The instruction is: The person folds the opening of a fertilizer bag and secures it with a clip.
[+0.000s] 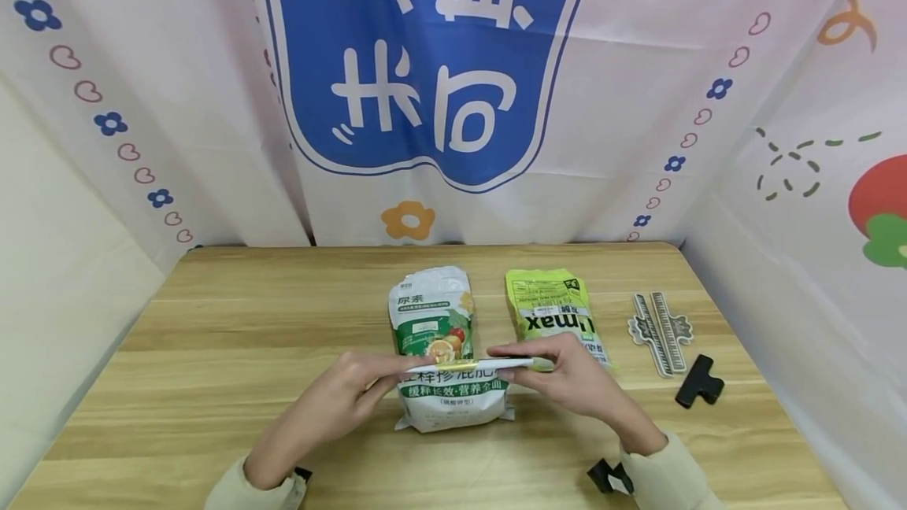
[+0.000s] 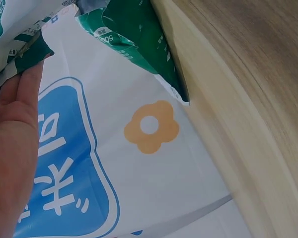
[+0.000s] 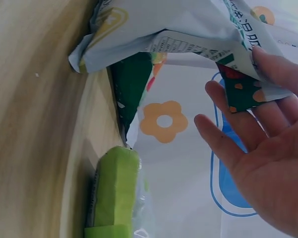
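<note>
Left hand (image 1: pixel 340 396) and right hand (image 1: pixel 570 380) were pinching the top edge (image 1: pixel 460 365) of the near white bag (image 1: pixel 453 414), one at each end, thumbs against fingers. Its body was below this grip, above the table (image 1: pixel 212 337); whether the bottom touched the wood, I cannot tell. The long line of the edge ran from left to right, so neither hand was nearer. A yellow-green bag (image 1: pixel 549 301) lay just beyond the right hand, and a black clip (image 1: pixel 700 381) farther to its right.
</note>
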`<state>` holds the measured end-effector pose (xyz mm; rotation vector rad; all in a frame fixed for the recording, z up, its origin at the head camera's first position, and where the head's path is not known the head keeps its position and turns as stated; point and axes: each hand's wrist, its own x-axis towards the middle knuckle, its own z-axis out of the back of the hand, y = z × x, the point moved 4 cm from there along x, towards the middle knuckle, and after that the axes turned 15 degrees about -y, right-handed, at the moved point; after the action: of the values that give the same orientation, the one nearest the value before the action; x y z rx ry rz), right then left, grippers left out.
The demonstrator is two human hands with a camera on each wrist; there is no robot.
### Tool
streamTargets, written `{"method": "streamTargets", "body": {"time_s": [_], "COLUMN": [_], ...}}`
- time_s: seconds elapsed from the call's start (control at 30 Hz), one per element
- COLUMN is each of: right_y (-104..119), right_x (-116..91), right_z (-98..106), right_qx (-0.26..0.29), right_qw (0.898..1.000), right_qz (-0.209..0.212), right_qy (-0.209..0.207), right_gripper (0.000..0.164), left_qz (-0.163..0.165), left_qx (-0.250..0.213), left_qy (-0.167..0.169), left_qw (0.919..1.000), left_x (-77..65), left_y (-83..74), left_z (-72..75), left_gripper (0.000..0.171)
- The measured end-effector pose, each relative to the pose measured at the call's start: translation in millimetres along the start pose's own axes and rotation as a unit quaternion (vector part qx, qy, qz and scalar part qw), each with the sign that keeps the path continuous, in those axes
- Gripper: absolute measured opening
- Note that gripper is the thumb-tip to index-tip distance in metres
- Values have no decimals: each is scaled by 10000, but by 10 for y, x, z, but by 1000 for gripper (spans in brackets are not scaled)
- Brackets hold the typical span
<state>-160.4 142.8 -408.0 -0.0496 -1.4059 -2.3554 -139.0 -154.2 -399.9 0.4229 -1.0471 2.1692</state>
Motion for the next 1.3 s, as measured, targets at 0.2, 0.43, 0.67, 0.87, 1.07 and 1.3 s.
{"method": "streamTargets", "body": {"time_s": [0.2, 0.43, 0.67, 0.87, 1.07, 1.3], "right_y": [43, 33, 1, 6, -7, -60], "right_x": [-26, -40, -62, -85, -107, -143], "right_z": [75, 120, 177, 289, 401, 568], "right_qx": [38, -4, 1, 140, 297, 278], "right_qw": [9999, 9997, 9993, 9990, 9979, 9959], "right_qz": [-53, -78, -249, -102, -35, 67], "right_qy": [-135, -218, -295, -415, -574, -854], "right_gripper": [37, 36, 40, 42, 38, 35], "left_qz": [0, 33, 67, 125, 209, 280], "left_qx": [104, 137, 7, -31, -49, -70], "left_qy": [-12, -17, -62, -88, -76, -89], "left_qw": [9999, 9999, 10000, 9999, 9997, 9995], "left_x": [-5, -13, -20, -19, -14, -14], "left_y": [-1, -5, 2, 7, 8, 7], "left_z": [0, -8, -22, -17, -13, -14], "left_gripper": [39, 39, 40, 41, 39, 40]}}
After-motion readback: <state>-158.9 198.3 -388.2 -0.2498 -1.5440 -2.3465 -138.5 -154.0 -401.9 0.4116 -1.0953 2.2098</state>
